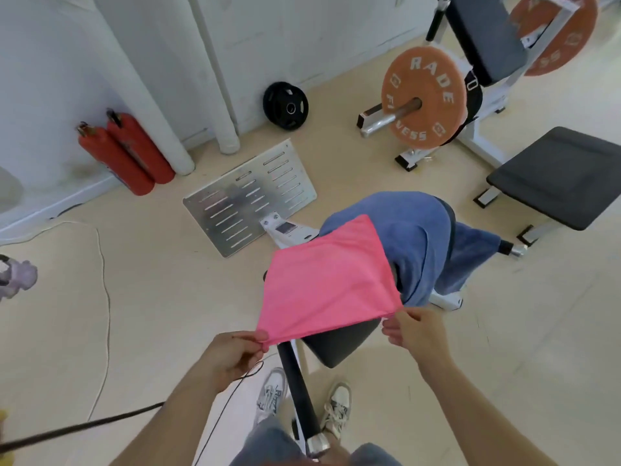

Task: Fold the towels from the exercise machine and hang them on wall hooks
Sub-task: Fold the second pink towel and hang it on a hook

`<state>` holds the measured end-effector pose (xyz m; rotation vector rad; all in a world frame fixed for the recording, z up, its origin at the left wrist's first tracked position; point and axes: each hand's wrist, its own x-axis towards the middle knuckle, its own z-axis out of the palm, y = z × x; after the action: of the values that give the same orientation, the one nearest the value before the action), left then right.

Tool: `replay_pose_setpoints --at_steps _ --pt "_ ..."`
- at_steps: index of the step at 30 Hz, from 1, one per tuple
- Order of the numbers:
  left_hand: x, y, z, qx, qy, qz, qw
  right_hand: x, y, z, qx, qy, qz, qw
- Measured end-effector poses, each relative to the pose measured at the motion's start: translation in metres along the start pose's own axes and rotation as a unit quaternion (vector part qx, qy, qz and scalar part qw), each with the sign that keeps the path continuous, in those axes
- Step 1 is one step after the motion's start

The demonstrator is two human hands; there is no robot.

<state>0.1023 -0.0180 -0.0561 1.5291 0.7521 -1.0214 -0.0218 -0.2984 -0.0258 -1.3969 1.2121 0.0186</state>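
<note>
A pink towel (327, 282) is stretched out flat above the exercise machine's dark seat pad (339, 343). My left hand (232, 356) pinches its near left corner. My right hand (415, 329) pinches its near right corner. Beyond the pink towel, a blue towel (413, 237) is draped over the machine's frame and hangs down on the right side. No wall hooks show in this view.
A perforated metal footplate (250, 196) lies on the floor ahead. Two red fire extinguishers (126, 153) lean against the wall at left. An orange weight plate (423, 95) on a bar and a black bench (557, 176) stand to the right. A black handle bar (299, 395) runs between my feet.
</note>
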Motion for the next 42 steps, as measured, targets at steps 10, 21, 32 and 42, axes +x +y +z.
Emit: replay_pose_setpoints --at_steps 10,21,32,42 --pt "-0.008 0.000 0.011 -0.130 0.059 0.056 0.988 0.002 -0.001 0.017 0.178 0.071 0.123 0.974" --pt "-0.046 0.004 0.019 0.079 0.044 0.297 0.951 0.014 -0.028 0.022 0.503 -0.050 0.195 0.840" --pt "-0.069 0.031 0.016 0.236 0.088 0.450 0.857 -0.028 -0.074 0.028 0.229 0.017 0.037 0.973" --pt "-0.160 0.119 0.045 0.155 -0.126 0.501 0.842 -0.058 -0.172 0.013 0.272 -0.088 -0.115 0.951"
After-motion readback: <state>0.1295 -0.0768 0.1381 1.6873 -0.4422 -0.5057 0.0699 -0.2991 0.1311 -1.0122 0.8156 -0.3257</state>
